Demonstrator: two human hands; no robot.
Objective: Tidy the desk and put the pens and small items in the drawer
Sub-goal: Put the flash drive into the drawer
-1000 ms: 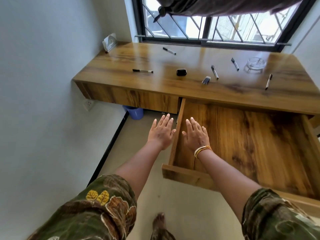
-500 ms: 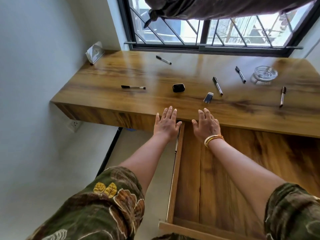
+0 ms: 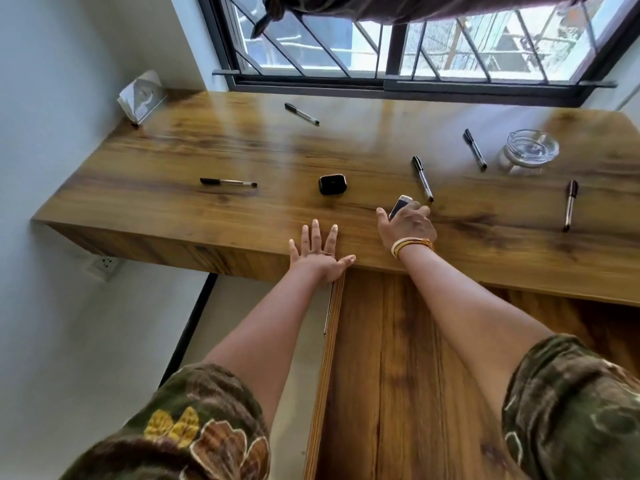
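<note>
Right hand (image 3: 408, 225) grip pinched the small silver item (image 3: 400, 206) on the worktop (image 3: 173, 202); left hand (image 3: 320, 251) lay spread flat at the front edge. Open drawer (image 3: 398, 375) at 6 o'clock; nearest pen (image 3: 422, 178) at 12.

Desk (image 3: 166, 202) lies mostly bare between scattered pens; a glass dish (image 3: 528, 150) crowds the far right corner (drawer (image 3: 398, 375) below stands open, unobstructed).

left hand (image 3: 320, 252) flat, fingers spread | right hand (image 3: 408, 223) curled, gripping
</note>
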